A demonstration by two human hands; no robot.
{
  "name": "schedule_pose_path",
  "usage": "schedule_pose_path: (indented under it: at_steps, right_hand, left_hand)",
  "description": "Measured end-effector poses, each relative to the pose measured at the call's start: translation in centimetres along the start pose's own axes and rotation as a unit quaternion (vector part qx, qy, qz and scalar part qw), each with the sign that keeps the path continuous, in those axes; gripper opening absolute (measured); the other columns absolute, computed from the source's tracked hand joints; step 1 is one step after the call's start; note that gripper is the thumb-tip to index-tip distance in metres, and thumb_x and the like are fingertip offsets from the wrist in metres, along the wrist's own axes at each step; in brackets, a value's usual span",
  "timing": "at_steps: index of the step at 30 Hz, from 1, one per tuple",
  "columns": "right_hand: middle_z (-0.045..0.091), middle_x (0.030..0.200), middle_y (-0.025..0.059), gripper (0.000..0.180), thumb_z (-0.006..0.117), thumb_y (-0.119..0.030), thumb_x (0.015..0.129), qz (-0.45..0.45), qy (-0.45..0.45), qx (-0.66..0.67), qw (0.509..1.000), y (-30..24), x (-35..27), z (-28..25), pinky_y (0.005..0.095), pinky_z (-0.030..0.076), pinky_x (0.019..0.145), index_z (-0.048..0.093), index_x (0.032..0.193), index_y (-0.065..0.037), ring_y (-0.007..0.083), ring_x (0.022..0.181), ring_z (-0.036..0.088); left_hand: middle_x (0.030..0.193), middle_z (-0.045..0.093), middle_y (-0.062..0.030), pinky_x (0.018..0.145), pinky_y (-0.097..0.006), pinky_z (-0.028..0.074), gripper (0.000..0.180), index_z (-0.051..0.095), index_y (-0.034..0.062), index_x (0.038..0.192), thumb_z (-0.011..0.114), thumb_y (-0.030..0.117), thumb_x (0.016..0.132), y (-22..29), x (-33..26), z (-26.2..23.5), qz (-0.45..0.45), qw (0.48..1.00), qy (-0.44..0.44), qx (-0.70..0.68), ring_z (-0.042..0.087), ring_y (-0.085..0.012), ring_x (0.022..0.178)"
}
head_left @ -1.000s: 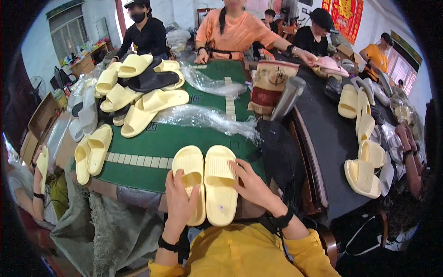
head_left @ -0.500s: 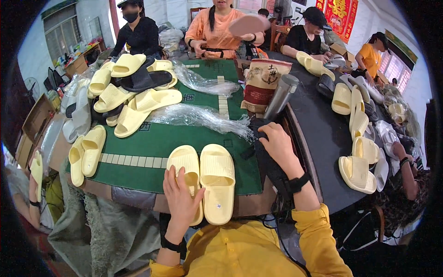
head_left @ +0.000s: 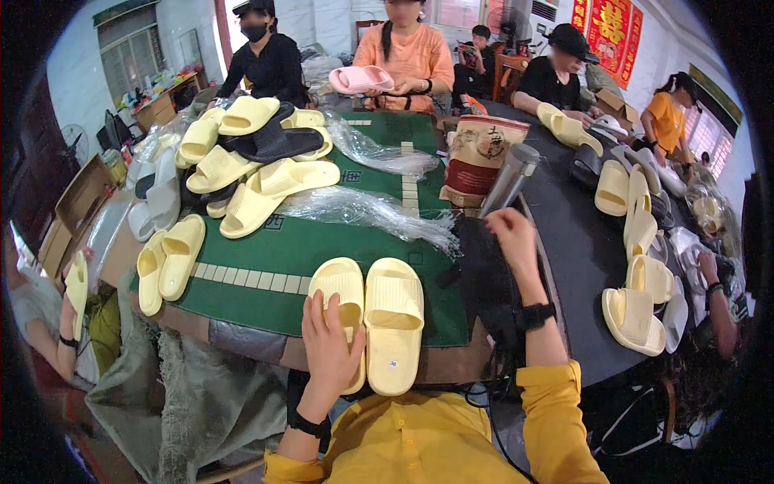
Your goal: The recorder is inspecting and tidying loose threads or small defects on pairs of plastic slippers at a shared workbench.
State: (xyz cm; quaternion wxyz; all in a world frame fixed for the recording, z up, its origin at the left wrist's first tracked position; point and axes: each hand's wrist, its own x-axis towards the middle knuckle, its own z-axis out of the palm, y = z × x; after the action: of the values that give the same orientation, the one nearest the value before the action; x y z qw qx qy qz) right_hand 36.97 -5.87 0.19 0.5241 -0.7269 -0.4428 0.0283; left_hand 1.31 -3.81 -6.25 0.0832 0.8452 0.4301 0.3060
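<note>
A pair of pale yellow slippers sits in front of me at the table's near edge, toes pointing away. My left hand (head_left: 332, 348) lies over the left slipper (head_left: 339, 278), fingers across its strap and thumb along its inner edge. Beside it, the right slipper (head_left: 393, 323) is untouched and has a small white sticker on its insole. My right hand (head_left: 516, 238) is at the far edge of a limp black sheet (head_left: 488, 282), its thumb and fingers drawn together. What they pinch there, if anything, is too small to make out.
A heap of yellow and black slippers (head_left: 278, 181) and clear plastic bags (head_left: 379, 214) lie on the green mat (head_left: 355, 246). A metal flask (head_left: 513, 179) and a brown pouch (head_left: 481, 157) stand beyond my right hand. More slippers (head_left: 637, 315) line the dark table; several people sit around.
My view has swung slightly left. The black sheet looks spread wider beneath my right hand, whose fingers have closed together. Across the table, a person's pink slipper has been lowered and turned.
</note>
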Motion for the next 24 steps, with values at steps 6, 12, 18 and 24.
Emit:
schedule_pose_path:
  at_steps: [6, 12, 18, 24]
  right_hand:
    - [0.065, 0.103, 0.0027, 0.008, 0.052, -0.011, 0.086, 0.071, 0.174, 0.387, 0.903, -4.1, -2.3, -5.5, 0.0243, 0.043, 0.074, 0.058, 0.082, -0.009, 0.0117, 0.094, 0.059]
    - [0.064, 0.096, 0.0079, 0.020, 0.049, -0.010, 0.092, -0.070, 0.157, 0.409, 0.896, -10.0, -6.2, -9.1, 0.0201, 0.045, 0.063, 0.044, 0.072, -0.009, 0.0173, 0.087, 0.065]
    - [0.060, 0.084, 0.0147, 0.012, 0.053, 0.001, 0.086, -0.080, -0.082, 0.425, 0.898, -14.4, -12.6, -6.4, 0.0317, 0.057, 0.060, 0.049, 0.075, -0.002, 0.0255, 0.075, 0.068]
    - [0.070, 0.091, 0.0126, 0.004, 0.065, -0.002, 0.079, -0.175, -0.308, 0.289, 0.889, -16.6, -17.2, -4.5, 0.0346, 0.052, 0.077, 0.062, 0.080, 0.001, 0.0226, 0.081, 0.068]
  left_hand:
    - [0.144, 0.028, -0.0274, 0.108, -0.056, 0.027, 0.065, 0.033, 0.0003, 0.139, 0.065, 0.018, 0.085, -0.7, -0.1, 0.5, -0.004, 1.000, 0.000, -0.002, 0.027, -0.0488, 0.133]
    - [0.142, 0.034, -0.0262, 0.108, -0.052, 0.027, 0.054, 0.040, -0.0003, 0.135, 0.060, 0.011, 0.087, 0.1, 0.7, -1.4, 0.011, 0.989, 0.061, -0.136, 0.031, -0.0458, 0.131]
    - [0.126, 0.055, -0.0179, 0.081, -0.036, 0.051, 0.033, 0.058, -0.0022, 0.116, 0.060, 0.001, 0.084, 5.0, 1.0, -7.4, 0.042, 0.959, 0.012, -0.282, 0.062, -0.0270, 0.090]
    - [0.128, 0.055, -0.0194, 0.100, -0.046, 0.040, 0.032, 0.061, 0.0064, 0.123, 0.056, 0.021, 0.095, 8.8, -1.3, -8.6, 0.040, 0.832, -0.201, -0.516, 0.052, -0.0380, 0.117]
